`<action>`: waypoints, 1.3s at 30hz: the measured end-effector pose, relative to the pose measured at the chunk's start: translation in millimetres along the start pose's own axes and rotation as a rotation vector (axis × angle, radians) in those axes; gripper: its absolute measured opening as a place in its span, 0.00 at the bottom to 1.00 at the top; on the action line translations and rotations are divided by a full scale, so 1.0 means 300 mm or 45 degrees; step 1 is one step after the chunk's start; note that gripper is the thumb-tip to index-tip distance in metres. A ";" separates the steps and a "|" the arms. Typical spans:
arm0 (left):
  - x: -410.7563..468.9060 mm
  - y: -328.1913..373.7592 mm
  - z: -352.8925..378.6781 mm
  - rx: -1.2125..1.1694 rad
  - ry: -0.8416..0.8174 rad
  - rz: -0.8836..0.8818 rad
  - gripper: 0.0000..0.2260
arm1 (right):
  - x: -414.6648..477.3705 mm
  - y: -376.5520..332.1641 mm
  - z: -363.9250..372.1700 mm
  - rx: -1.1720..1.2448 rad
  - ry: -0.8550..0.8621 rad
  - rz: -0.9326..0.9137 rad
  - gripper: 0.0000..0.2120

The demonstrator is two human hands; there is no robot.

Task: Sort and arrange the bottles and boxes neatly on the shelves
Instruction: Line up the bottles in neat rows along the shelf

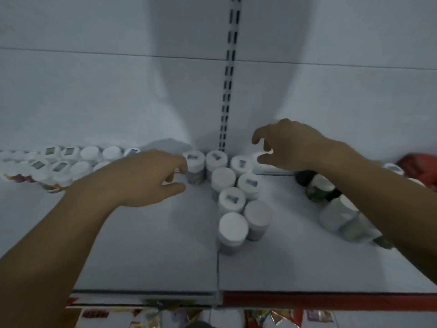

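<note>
- White shelf (142, 245) fills the lower frame; pale back wall (94, 91) with slotted post (228, 79) at centre.
- White-capped bottles (233, 227) stand in two rows at centre.
- Left hand (151, 176): grip spread, beside a bottle (195, 165).
- Right hand (288, 145): grip spread, empty, centre right.

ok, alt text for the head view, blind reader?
Two bare hands reach across a white shelf toward upright white-capped bottles: the left hand is beside one at the back, the right hand hovers, fingers curled, by another. At right, other bottles seem tipped over.
</note>
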State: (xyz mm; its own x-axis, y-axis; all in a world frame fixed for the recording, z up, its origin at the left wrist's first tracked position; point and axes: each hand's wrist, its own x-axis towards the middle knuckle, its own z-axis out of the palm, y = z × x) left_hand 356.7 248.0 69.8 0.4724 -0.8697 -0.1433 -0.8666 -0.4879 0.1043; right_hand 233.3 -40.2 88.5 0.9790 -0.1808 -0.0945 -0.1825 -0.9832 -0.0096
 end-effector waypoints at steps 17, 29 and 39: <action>0.643 0.873 0.061 -0.034 0.143 0.232 0.09 | -0.494 0.743 0.100 0.099 0.033 0.226 0.18; 0.667 0.874 0.116 -0.068 -0.065 0.156 0.15 | -0.396 0.665 0.182 0.254 0.072 -0.007 0.22; 0.631 0.884 0.188 -0.288 0.201 0.045 0.16 | -0.470 0.651 0.203 0.241 -0.096 0.135 0.17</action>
State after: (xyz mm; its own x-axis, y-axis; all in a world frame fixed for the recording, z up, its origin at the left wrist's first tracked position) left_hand 207.4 -41.9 14.8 0.4768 -0.8788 0.0179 -0.8336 -0.4456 0.3264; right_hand 54.1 -205.0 39.2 0.9452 -0.2731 -0.1792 -0.3046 -0.9351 -0.1814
